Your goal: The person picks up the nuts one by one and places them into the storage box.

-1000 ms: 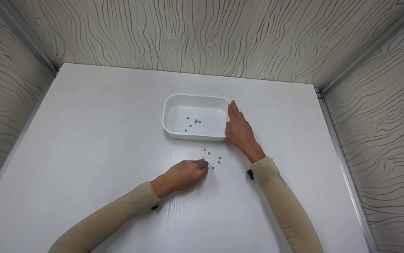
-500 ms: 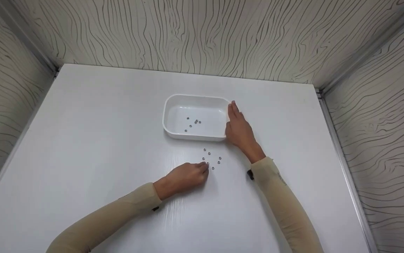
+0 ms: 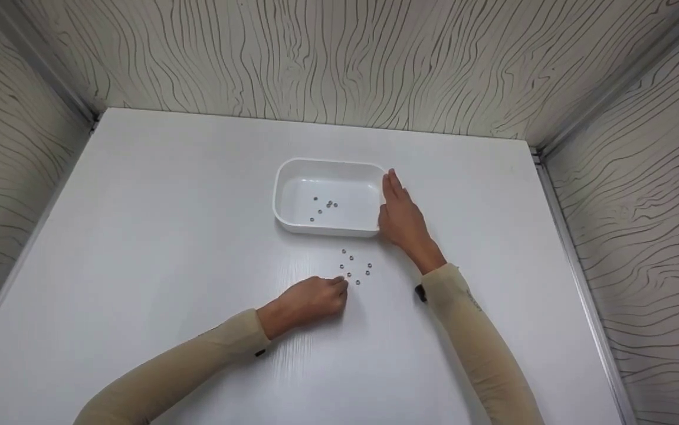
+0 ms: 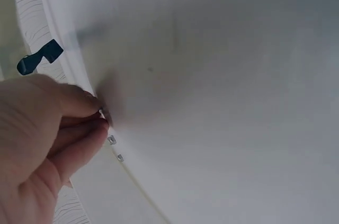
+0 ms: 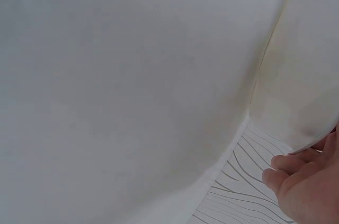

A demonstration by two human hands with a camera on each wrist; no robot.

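In the head view a white rectangular tray (image 3: 332,228) stands on the white table, with several small metal nuts (image 3: 320,211) on its floor. My right hand (image 3: 403,218) rests against the tray's right end, its fingers lying fairly straight along the outer wall. Just in front of the tray lies a loose group of several more nuts (image 3: 367,273). At the near left of that group is my left hand (image 3: 312,300), thumb and fingertips together. Up close in the left wrist view, a small shiny nut (image 4: 101,112) shows partly between the pinching fingertips; the rest of it is hidden.
The white table (image 3: 168,206) extends around the tray, hands and nuts. Wood-patterned panels (image 3: 315,65) rise behind it and at both sides, with metal rails at the corners. A dark clip-like piece (image 4: 41,57) shows beyond the left hand in the left wrist view.
My left hand has drawn back slightly toward the near side, and a nut by its fingertips that it covered earlier is now in full view. The right hand and the tray stay put.
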